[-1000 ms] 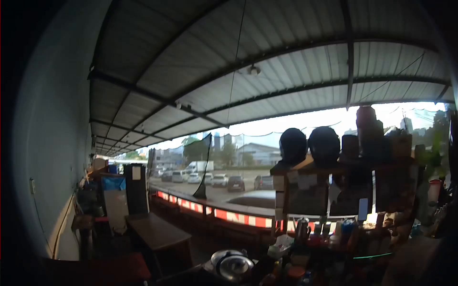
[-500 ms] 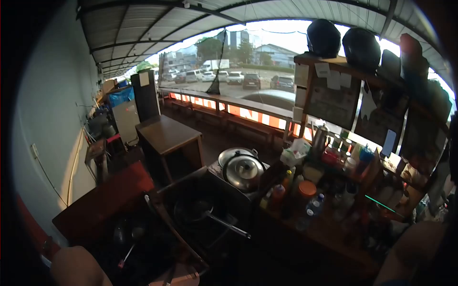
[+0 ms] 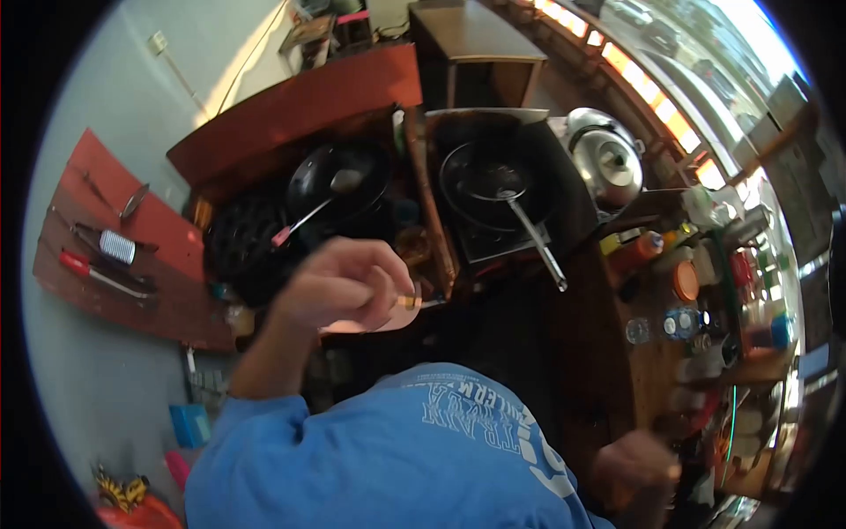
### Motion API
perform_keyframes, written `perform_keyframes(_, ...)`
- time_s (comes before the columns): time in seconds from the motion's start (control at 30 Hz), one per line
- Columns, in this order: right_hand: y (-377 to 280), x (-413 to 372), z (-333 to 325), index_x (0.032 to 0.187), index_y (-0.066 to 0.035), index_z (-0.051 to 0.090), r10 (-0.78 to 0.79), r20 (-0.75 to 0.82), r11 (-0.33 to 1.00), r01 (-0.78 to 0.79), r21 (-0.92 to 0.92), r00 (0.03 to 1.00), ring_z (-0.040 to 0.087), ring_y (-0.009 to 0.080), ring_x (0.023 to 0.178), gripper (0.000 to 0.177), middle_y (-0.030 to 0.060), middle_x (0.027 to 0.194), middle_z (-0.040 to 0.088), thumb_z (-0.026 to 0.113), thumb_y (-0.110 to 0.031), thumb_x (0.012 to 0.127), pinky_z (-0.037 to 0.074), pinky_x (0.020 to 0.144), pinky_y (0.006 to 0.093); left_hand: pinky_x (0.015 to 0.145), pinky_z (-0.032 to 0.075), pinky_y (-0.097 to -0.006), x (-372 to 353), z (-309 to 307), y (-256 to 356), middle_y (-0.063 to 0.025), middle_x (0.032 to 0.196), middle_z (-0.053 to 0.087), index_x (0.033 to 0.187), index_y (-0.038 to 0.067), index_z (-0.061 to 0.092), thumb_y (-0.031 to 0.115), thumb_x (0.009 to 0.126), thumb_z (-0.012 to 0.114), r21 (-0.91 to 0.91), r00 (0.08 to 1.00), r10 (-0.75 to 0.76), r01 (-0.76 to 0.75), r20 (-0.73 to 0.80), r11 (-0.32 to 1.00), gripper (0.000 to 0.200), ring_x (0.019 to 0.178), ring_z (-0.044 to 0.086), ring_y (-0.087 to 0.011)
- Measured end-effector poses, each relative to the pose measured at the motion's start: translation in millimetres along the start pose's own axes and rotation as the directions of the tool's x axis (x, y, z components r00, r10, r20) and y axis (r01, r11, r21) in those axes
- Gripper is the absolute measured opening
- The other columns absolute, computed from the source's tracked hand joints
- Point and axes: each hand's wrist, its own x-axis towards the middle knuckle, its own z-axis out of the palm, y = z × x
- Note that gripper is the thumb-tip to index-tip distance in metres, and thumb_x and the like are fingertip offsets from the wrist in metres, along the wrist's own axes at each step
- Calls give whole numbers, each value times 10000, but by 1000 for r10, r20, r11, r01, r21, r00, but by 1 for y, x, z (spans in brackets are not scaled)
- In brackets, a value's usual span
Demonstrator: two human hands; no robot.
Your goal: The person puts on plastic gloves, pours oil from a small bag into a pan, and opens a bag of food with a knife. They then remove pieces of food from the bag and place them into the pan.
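My left hand (image 3: 348, 286) is raised in front of the stove with its fingers curled in, and nothing shows in it. Below and behind it lies a pinkish flat thing (image 3: 401, 316), partly covered by the hand. Farther back, a dark wok (image 3: 357, 207) holds a ladle (image 3: 345, 181) with a red-tipped handle. To its right is a second pan (image 3: 458, 181) with a long-handled metal utensil (image 3: 533, 238). My right hand (image 3: 639, 458), low at the right beside the wooden shelf, is smeared by motion; its fingers and anything in them cannot be made out.
A lidded metal pot (image 3: 606, 167) stands right of the pans. Bottles and an orange-lidded jar (image 3: 685, 280) crowd the right counter. Utensils hang on a red panel (image 3: 115, 238) at left. Beyond the stove are a red board (image 3: 308, 106) and a wooden table (image 3: 476, 31).
The view has tilted down and turned left, so the pans sit higher and the blue shirt shows. Both hands have come into view.
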Motion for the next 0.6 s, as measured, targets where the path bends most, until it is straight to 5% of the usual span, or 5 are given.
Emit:
perform_keyframes(0.13, 194, 64, 113, 1337, 42, 509, -195, 299, 723, -69, 687, 934, 549, 255, 1191, 603, 149, 1300, 601, 513, -452, 991, 383, 1059, 405, 457, 357, -272, -67, -130, -209, -25, 625, 552, 953, 14, 653, 128, 841, 653, -108, 520, -381, 480, -765, 871, 160, 470, 468, -108)
perform_keyframes(0.23, 130, 41, 90, 1022, 27, 667, -165, 309, 496, -192, 847, 937, 582, 138, 667, 421, 116, 838, 676, 520, -367, 993, 452, 590, 268, 616, 520, -385, -117, -238, -306, -137, 790, 687, 908, 10, 690, 286, 899, 655, 258, 310, -28, 835, -950, 486, 278, 685, 664, -263)
perform_keyframes(0.33, 79, 38, 74, 831, 29, 677, -99, 237, 703, -101, 704, 966, 515, 144, 513, 368, 167, 751, 650, 577, -310, 934, 399, 488, 239, 754, 550, -458, -86, -259, -286, -200, 903, 714, 935, 4, 708, 404, 930, 592, 220, 186, 202, 962, -962, 163, 416, 866, 696, -360)
perform_keyframes(0.5, 38, 36, 81, 768, 7, 670, -320, -383, -164, 348, 923, 866, 502, 212, 505, 393, 169, 724, 601, 498, -323, 895, 423, 459, 315, 841, 545, -488, -55, -284, -286, -242, 990, 698, 986, -2, 712, 460, 1001, 432, 208, 218, 198, 976, -956, -72, 540, 973, 679, -396)
perform_keyframes(0.6, 43, 11, 73, 1260, -56, 484, -296, -865, -572, 650, 500, 404, 502, 167, 565, 361, 70, 867, 528, 447, -299, 995, 421, 469, 317, 839, 539, -499, -53, -300, -309, -248, 1001, 695, 986, -8, 711, 450, 1004, 429, 161, 145, 213, 985, -966, 62, 538, 989, 676, -391)
